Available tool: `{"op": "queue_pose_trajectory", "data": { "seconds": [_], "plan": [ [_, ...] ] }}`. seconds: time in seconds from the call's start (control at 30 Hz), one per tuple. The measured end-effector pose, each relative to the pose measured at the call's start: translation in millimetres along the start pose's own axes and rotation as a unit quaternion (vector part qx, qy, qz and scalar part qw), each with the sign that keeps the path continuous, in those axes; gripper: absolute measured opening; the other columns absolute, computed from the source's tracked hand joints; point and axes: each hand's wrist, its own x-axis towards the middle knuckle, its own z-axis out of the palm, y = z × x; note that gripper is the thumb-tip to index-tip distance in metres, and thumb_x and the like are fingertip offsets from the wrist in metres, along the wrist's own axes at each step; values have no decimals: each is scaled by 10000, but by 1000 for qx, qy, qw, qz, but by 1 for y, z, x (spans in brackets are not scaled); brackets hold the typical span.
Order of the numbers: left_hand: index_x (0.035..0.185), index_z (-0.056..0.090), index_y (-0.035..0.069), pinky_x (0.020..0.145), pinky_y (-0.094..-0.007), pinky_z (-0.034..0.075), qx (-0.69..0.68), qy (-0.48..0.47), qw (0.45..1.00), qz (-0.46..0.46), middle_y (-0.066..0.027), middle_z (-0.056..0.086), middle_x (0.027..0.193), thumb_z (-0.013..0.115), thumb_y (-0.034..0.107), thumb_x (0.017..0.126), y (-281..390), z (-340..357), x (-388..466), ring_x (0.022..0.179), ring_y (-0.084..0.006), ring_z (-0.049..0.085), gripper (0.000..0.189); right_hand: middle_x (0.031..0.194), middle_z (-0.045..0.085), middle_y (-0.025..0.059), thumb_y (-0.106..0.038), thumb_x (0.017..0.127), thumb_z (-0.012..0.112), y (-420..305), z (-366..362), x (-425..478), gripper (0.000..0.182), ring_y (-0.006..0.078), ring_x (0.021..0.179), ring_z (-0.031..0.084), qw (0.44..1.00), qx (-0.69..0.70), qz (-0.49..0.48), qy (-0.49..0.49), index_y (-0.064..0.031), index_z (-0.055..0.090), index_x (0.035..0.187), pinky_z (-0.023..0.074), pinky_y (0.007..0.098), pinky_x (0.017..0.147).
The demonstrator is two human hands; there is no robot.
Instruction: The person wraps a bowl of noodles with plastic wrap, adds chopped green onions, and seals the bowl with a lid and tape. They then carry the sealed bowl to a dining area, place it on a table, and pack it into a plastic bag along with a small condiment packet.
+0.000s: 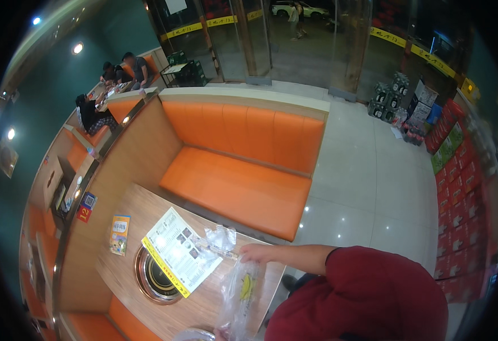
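My right hand (pixel 255 253) reaches in over the table's near edge and grips the top of a clear plastic bag (pixel 245 287) with a yellow-green print. Only some fingers of my left hand (pixel 222 334) show at the bottom rim, at the bag's lower end. Beside my right hand lie a thin wrapped packet (pixel 215 247) and a crumpled clear plastic wrapper (pixel 223 235). A laminated menu sheet (pixel 176 251) spreads under the packet and partly covers a round inset table burner (pixel 151 273). Part of a shiny round dish (pixel 193 335) appears at the bottom.
The wooden table (pixel 189 315) also carries a booklet (pixel 119 234) near the partition (pixel 116 166). An orange bench (pixel 236 183) stands across from it. Red cartons (pixel 457 213) and bottle packs (pixel 389 100) line the right wall. Several people (pixel 140 70) sit in far booths.
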Motion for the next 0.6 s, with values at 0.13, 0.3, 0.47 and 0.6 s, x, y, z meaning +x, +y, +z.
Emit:
{"op": "queue_pose_trajectory", "data": {
  "seconds": [0.13, 0.3, 0.47, 0.6],
  "plan": [
    [1304, 468, -20, 982, -431, 432, -145, 4, 987, -64, -151, 557, 1238, 423, 292, 940, -51, -9, 8, 1132, -321, 537, 482, 1122, 558, 184, -208, 789, 657, 21, 53, 19, 447, 350, 1040, 543, 871, -365, -270, 187, -11, 533, 1170, 446, 435, 885],
    [1244, 515, -14, 927, -395, 463, -302, 9, 931, -205, -159, 570, 1205, 326, 310, 1011, -41, 34, 26, 1066, -274, 564, 442, 1123, 567, 177, -199, 785, 648, -41, 94, -54, 499, 337, 1092, 530, 720, -513, -443, 152, -29, 531, 1239, 384, 448, 960],
    [1270, 457, -60, 977, -418, 400, -42, 166, 958, -228, -316, 567, 1137, 443, 416, 955, 32, 24, 8, 1098, -407, 545, 571, 947, 622, 146, -241, 845, 571, 48, 99, -43, 273, 305, 976, 586, 665, -697, -227, -141, -77, 599, 1061, 405, 463, 873],
    [1245, 471, -30, 952, -437, 421, 283, 214, 931, 79, -292, 555, 1157, 565, 244, 854, 91, 19, -26, 1136, -392, 524, 487, 941, 618, 152, -234, 859, 538, 63, 102, -41, 232, 329, 954, 601, 701, -668, -214, -127, -84, 616, 1018, 437, 465, 835]
  ]
}}
